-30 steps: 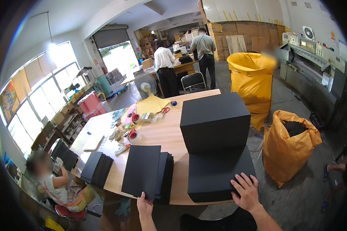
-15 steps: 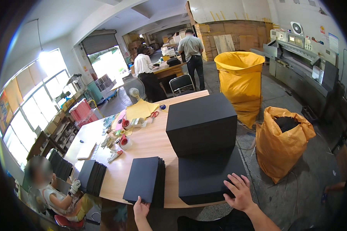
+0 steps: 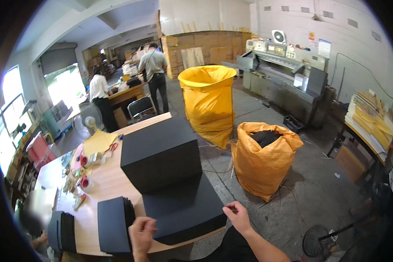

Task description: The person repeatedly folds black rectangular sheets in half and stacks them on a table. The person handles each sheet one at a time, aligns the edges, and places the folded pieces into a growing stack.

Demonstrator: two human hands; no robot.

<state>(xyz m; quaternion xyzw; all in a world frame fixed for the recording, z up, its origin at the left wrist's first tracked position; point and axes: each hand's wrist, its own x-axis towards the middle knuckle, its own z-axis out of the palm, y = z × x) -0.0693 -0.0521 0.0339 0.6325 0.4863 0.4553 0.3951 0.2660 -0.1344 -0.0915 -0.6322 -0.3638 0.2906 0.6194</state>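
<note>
Two bare hands reach in from the lower edge over a wooden worktable [image 3: 105, 185] in a workshop. The right hand [image 3: 239, 215] pinches the near right corner of a low stack of black sheets [image 3: 183, 209] between thumb and fingers, seemingly to steady or lift that edge, since the stack juts a little past the table's rim. The left hand [image 3: 142, 233] hovers with fingers loosely curled at the stack's near left edge, just beside a second, narrower pile of black cards [image 3: 113, 225]; whether it grips anything cannot be told. Behind the low stack, touching it, stands a much taller black block of sheets [image 3: 159, 153], squared up and kept near the table's middle, probably so it cannot tip. Tape rolls and scissors [image 3: 85, 172] lie in a loose row along the far left of the table, out of the way of the piles. On the floor to the right, near the table, stand an open orange sack [image 3: 264, 163] holding dark scraps and a taller yellow sack [image 3: 209, 105], likely for offcuts. Farther back, two people [image 3: 155, 72] stand at another bench, and a grey cutting machine [image 3: 284, 83] lines the right wall.
</note>
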